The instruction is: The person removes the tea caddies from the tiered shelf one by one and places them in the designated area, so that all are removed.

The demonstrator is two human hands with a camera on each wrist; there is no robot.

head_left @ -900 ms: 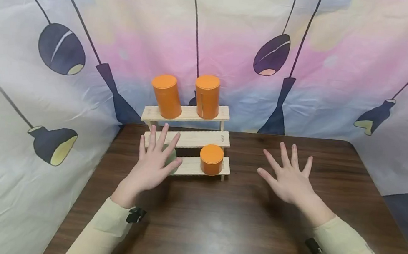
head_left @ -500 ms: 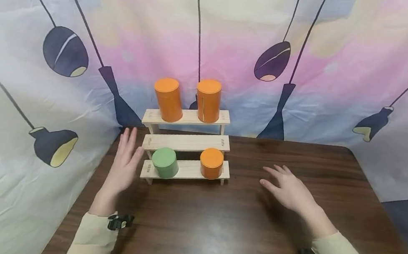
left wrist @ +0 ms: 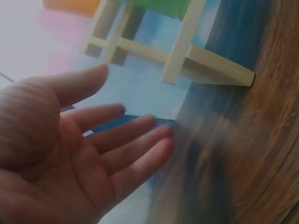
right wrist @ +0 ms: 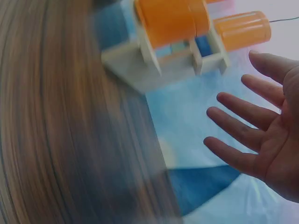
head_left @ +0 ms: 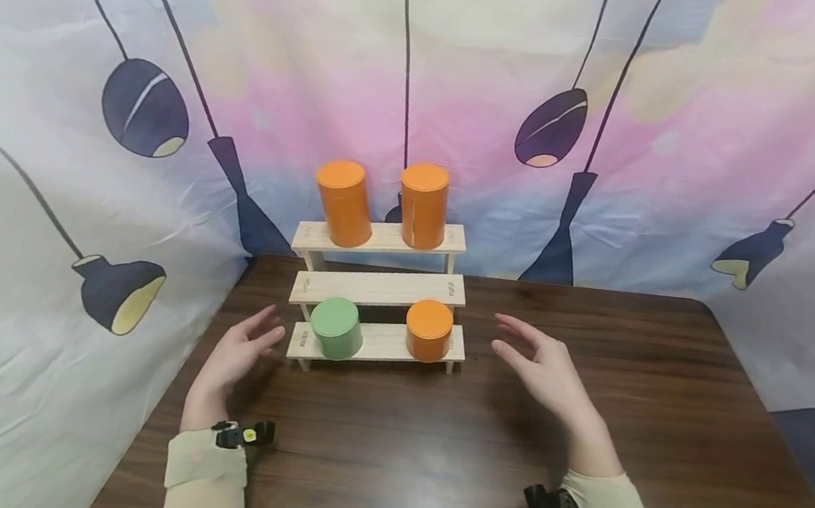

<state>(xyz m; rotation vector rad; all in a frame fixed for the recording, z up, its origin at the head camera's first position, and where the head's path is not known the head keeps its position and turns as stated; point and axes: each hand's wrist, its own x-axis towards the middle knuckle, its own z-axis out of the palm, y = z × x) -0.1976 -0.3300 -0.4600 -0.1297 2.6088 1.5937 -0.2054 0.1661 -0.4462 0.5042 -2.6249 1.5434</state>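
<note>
Pale wood, three-step stand (head_left: 379, 288): flat planks on short legs, small marks near the plank ends, too small to read. Lowest step carries a squat green canister (head_left: 336, 328) at left and a squat orange canister (head_left: 430, 330) at right. Top step carries two taller ones, left tall canister (head_left: 344, 203) and right tall canister (head_left: 424, 206), both orange; the right one shows a thin vertical line down its side. All smooth cylinders with flat round tops. Stand sits toward the back of a dark brown worktop (head_left: 385, 453), streaky wood grain, glare in the middle. Behind: creased fabric backdrop (head_left: 484, 112), pastel patches, dark lamp shapes.

Left hand (head_left: 238, 352) is just beside the stand's left end, apart from it; fingers loosely extended, slightly spread, thumb apart. Right hand (head_left: 548, 371) is off the right end, same relaxed spread, palm facing inward. Light sleeves (head_left: 209, 474), black wrist devices (head_left: 251, 435).

Left wrist view: green canister cut off at top, orange only a sliver, worktop blurred. Right wrist view: squat orange canister cropped at top, grain smeared, hand cut by the right edge. Head view: left fingers overlap, hard to separate.
</note>
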